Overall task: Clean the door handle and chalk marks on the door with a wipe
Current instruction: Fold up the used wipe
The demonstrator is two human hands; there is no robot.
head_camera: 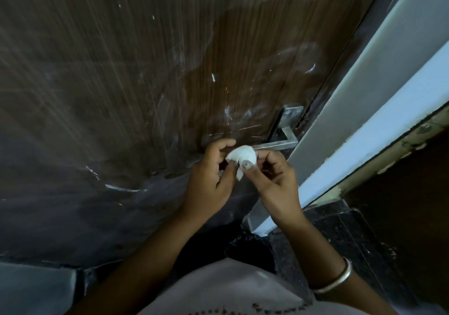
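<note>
Head view is showing your left hand [211,168] and right hand [272,178] together pinching one crumpled white wipe [243,157] between fingertips, hiding the tip of the single metal door handle [279,143]. Chalk marks [121,188] are streaking the brown door [121,71]; they are too smeared to count.

Pale grey door frame [364,76] runs up the right side, dark speckled stone floor [340,237] below it, and a silver bangle [340,279] down low.
</note>
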